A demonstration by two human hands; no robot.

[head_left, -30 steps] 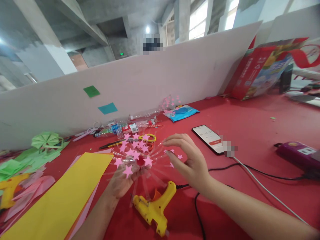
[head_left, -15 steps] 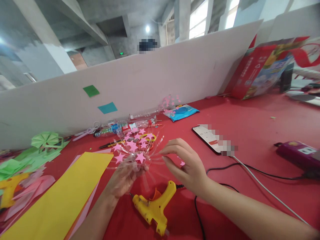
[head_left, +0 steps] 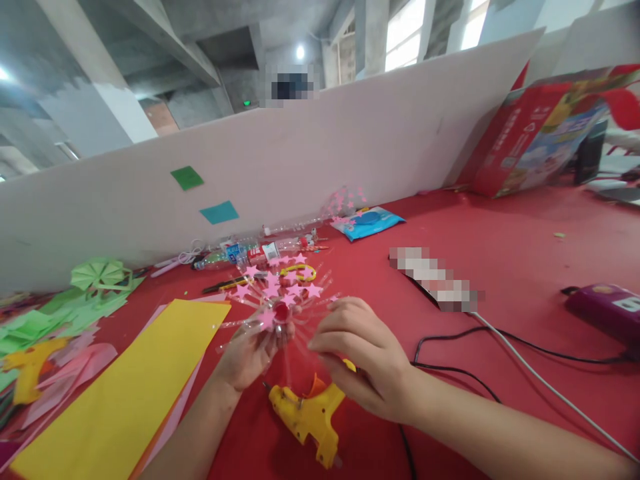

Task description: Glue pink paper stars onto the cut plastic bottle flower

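Observation:
My left hand (head_left: pixel 253 353) is closed round the neck of a clear plastic piece cut into thin strips (head_left: pixel 281 312), with pink stars (head_left: pixel 271 288) on many strips. The opening of the neck faces up toward me. Just right of it is my right hand (head_left: pixel 363 353), fingers curled near the strip ends; whether a strip lies between its fingertips is too blurred to tell. A yellow glue gun (head_left: pixel 307 413) lies below the hands, its handle partly behind my right hand.
Yellow paper (head_left: pixel 130 380) lies at left, near green paper (head_left: pixel 45 327) and another glue gun (head_left: pixel 30 367). Plastic bottles (head_left: pixel 265 252), a cutter (head_left: pixel 227 285) and a blue packet (head_left: pixel 370 223) lie behind. A phone (head_left: pixel 433 280) and a purple device (head_left: pixel 603 313) are at right.
The starred plastic piece has turned in my left hand, its opening now showing. My right hand has moved slightly down and its fingers are more curled; the star near it is no longer visible.

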